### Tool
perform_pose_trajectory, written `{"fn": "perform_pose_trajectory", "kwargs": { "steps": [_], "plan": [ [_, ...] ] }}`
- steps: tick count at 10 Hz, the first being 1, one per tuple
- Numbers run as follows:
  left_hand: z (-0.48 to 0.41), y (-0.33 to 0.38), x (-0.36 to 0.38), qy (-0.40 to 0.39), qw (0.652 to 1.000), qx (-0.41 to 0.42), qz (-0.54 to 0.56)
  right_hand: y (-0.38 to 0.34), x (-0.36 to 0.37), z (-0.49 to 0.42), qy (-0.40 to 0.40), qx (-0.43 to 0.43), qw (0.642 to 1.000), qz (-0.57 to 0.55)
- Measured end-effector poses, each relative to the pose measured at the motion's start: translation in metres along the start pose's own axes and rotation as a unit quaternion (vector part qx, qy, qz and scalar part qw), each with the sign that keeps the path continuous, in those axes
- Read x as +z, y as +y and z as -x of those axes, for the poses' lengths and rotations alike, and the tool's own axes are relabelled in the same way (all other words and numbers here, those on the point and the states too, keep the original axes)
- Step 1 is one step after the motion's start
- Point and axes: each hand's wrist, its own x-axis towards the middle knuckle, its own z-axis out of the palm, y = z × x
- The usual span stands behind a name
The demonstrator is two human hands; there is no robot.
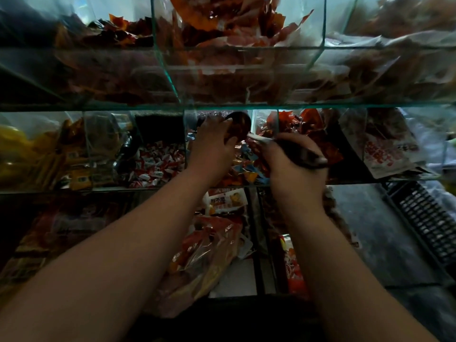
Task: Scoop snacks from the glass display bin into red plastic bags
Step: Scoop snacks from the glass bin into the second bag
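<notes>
1. Fingers (217, 124) of left hand (211, 144) loosely bent against the dark bowl of the scoop (240, 124); gripping or merely steadying, cannot tell through the blur.
2. Round the scoop's dark handle, right hand (288, 166) wrapped tight, bowl pointed into the glass bin (222, 185).
3. Small wrapped snacks (246, 166) heaped in that middle bin, under and between both hands.
4. Likely handling: light, loose and slick in their wrappers, apt to slide off a shallow bowl. Best dug in low and lifted level, with the free palm as a guard.
5. Hold at the handle's end for reach, nearer the bowl for control.
6. Below, between the forearms, a reddish see-through bag (204, 253): thin and floppy, probably needing its mouth held wide.
</notes>
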Motion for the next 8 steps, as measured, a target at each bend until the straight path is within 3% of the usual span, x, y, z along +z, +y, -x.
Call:
{"fn": "perform_pose_trajectory", "kwargs": {
  "steps": [1,2,3,4,5,6,7,8],
  "plan": [
    [0.013,-0.007,0.0,-0.005,0.998,-0.047,0.045,0.013,0.007,-0.018,-0.212,-0.211,0.925,0.235],
    [0.032,-0.012,-0.006,-0.001,0.996,-0.056,0.072,0.013,0.003,-0.016,-0.277,-0.256,0.858,0.35],
    [0.052,-0.01,-0.014,0.009,0.994,-0.049,0.095,0.011,-0.011,-0.001,-0.214,-0.286,0.871,0.337],
    [0.073,-0.006,-0.022,0.031,0.992,-0.049,0.115,-0.002,-0.02,0.0,-0.245,-0.148,0.904,0.317],
    [0.096,-0.003,-0.037,0.04,0.987,-0.054,0.148,-0.025,-0.047,-0.009,-0.509,0.022,0.776,0.372],
    [0.123,-0.005,-0.054,0.048,0.986,-0.056,0.149,-0.057,-0.049,0.008,-0.576,0.184,0.74,0.293],
    [0.15,-0.007,-0.065,0.023,0.983,-0.097,0.154,-0.062,-0.03,0.022,-0.633,0.105,0.662,0.388],
    [0.176,-0.014,-0.069,-0.026,0.99,-0.116,0.08,-0.048,-0.023,0.055,-0.64,0.155,0.669,0.344]
  ]
}}
